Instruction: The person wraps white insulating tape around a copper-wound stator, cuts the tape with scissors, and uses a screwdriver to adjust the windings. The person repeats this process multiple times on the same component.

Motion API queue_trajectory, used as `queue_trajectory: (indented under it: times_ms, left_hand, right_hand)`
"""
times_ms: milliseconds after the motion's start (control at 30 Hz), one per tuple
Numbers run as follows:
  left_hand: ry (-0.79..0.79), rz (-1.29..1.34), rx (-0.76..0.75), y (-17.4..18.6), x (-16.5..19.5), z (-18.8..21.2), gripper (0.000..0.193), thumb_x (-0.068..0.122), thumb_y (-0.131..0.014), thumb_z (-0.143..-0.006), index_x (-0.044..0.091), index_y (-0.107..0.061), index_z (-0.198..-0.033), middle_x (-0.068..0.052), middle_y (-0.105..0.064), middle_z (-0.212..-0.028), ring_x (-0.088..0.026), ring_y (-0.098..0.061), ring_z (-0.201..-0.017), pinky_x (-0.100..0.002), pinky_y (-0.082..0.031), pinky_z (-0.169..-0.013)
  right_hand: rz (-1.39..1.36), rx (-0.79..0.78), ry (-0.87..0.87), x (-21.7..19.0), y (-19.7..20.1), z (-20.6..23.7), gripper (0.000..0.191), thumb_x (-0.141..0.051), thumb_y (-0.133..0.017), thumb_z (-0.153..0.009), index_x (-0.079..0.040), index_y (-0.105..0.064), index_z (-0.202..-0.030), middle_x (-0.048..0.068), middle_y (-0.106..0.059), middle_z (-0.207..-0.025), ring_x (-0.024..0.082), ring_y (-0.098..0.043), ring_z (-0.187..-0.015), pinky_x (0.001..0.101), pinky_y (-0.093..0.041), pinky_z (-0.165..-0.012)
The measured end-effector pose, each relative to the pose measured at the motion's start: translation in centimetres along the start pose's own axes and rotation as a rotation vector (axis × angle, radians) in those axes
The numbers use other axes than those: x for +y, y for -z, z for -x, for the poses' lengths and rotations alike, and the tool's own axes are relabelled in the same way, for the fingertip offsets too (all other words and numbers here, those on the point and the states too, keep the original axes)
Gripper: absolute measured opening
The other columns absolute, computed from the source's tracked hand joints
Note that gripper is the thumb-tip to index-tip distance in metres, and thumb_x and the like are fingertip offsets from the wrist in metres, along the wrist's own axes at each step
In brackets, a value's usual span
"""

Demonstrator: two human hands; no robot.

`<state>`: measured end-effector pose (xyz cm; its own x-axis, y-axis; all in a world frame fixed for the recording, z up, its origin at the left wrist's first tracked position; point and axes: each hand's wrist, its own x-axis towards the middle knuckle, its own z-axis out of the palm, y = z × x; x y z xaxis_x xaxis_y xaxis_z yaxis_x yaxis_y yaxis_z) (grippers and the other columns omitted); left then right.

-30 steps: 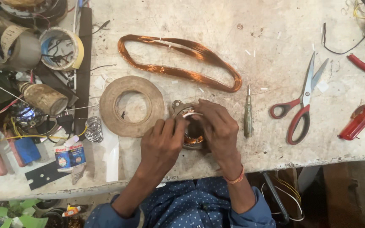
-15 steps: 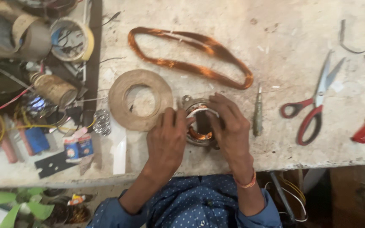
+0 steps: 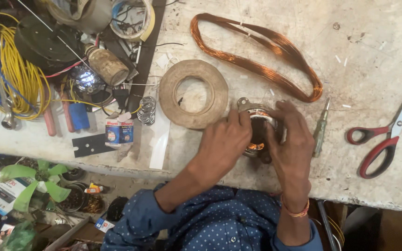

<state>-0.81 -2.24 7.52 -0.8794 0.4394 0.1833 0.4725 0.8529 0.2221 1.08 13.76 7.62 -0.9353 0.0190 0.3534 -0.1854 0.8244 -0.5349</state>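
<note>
Head view looked straight down on a worn, pale workbench (image 3: pixel 373 42) whose near edge ran across the lower part of the frame. Close to that near edge, about midway along it, sat a small round metal motor stator with copper windings (image 3: pixel 257 125); most of it was hidden under the fingers, so only its rim, a mounting ear and a glint of copper showed. The left hand (image 3: pixel 224 142) clasped its left side, fingers curled over the rim. The right hand (image 3: pixel 291 142) gripped the right side, thumb and fingers closed around it; an orange thread band circled that wrist.

Just left of the stator, touching or nearly touching it, lay a flat brown ring of paper tape (image 3: pixel 193 94). Behind it, toward the far edge, stretched a long loop of bare copper wire (image 3: pixel 266 65). A slim green-handled screwdriver (image 3: pixel 321 128) lay just beside the right hand. Red-handled scissors (image 3: pixel 387 135) rested near the right edge, their blade tips cut off by the frame. A tangle of yellow cable (image 3: pixel 22 79) crowded the left end, partly out of view and hard to sort out.
</note>
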Motion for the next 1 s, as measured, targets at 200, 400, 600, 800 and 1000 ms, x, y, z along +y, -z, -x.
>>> queue_trajectory:
  times_ms: [200,400,600,800,1000]
  left_hand:
    - [-0.114,-0.011,0.172,1.2,-0.7,-1.5,0.019,0.010,-0.065,-0.085,0.001,-0.063,-0.102,-0.011,-0.065,-0.088,-0.022,-0.068,-0.081,-0.032,-0.058,-0.060]
    - [-0.419,-0.163,0.012,1.0,-1.1,-4.0,0.026,0.015,-0.065,-0.087,-0.004,-0.070,-0.103,-0.017,-0.069,-0.093,-0.027,-0.067,-0.087,-0.034,-0.059,-0.059]
    - [-0.595,-0.189,0.147,-0.2,-2.5,-5.9,0.017,0.014,-0.064,-0.083,0.000,-0.069,-0.091,-0.017,-0.071,-0.090,-0.034,-0.073,-0.095,-0.038,-0.062,-0.066]
    - [-0.657,-0.218,0.036,-1.1,-2.8,-6.0,0.011,0.003,-0.067,-0.084,-0.005,-0.069,-0.091,-0.017,-0.069,-0.078,-0.026,-0.073,-0.071,-0.035,-0.061,-0.054]
    - [-0.654,-0.158,0.142,-1.5,-3.0,-5.7,0.017,0.004,-0.069,-0.079,-0.007,-0.069,-0.091,-0.017,-0.069,-0.079,-0.026,-0.073,-0.074,-0.035,-0.061,-0.056]
  right_hand:
    - [-0.004,0.018,-0.016,0.7,-0.4,0.3,0.023,0.001,-0.078,-0.090,-0.001,-0.069,-0.111,0.015,-0.072,-0.124,0.032,-0.071,-0.115,0.0398,-0.059,-0.097]
    - [-0.041,-0.032,-0.001,0.6,-0.2,-0.2,0.043,0.014,-0.070,-0.080,-0.001,-0.072,-0.121,0.017,-0.072,-0.121,0.032,-0.073,-0.098,0.0381,-0.060,-0.081]
    - [0.069,-0.129,0.249,1.5,1.4,-1.2,0.046,0.009,-0.072,-0.073,0.000,-0.071,-0.119,0.015,-0.072,-0.113,0.035,-0.071,-0.095,0.0416,-0.058,-0.082]
    - [0.142,-0.144,0.240,2.6,1.2,-1.6,0.043,0.008,-0.072,-0.072,-0.004,-0.073,-0.113,0.010,-0.074,-0.101,0.030,-0.071,-0.078,0.0384,-0.056,-0.066]
    - [0.210,-0.168,0.228,3.2,0.5,-1.8,0.041,0.008,-0.072,-0.074,-0.006,-0.071,-0.112,0.009,-0.073,-0.097,0.030,-0.070,-0.073,0.0386,-0.055,-0.063]
